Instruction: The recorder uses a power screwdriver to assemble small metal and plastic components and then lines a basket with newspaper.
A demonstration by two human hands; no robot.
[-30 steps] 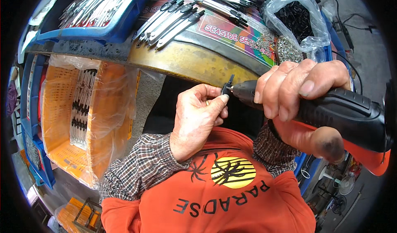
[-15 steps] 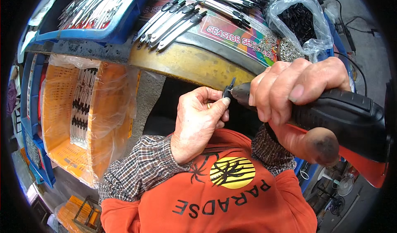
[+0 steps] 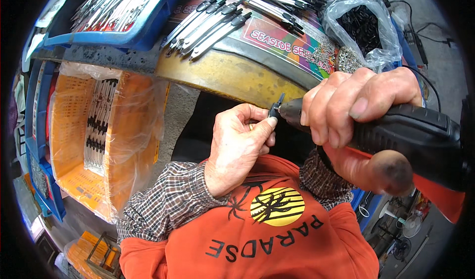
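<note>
My left hand pinches a small black plastic part between thumb and fingertips, just off the table's front edge. The part is mostly covered by the fingers. My right hand is wrapped round a black and red electric screwdriver. Its tip points left and meets the black part, or comes very close to it. On the table beyond lies a row of silver drawing compasses with black heads.
More compasses lie farther back. A clear plastic bag holds black parts, with small metal screws beside it. Left stand a blue tray of silver pieces and an orange crate with stacked compasses. The table's yellow edge curves ahead.
Very little differs. My right hand and the electric screwdriver sit slightly farther right in the picture. My left hand keeps its pinch on the black part.
</note>
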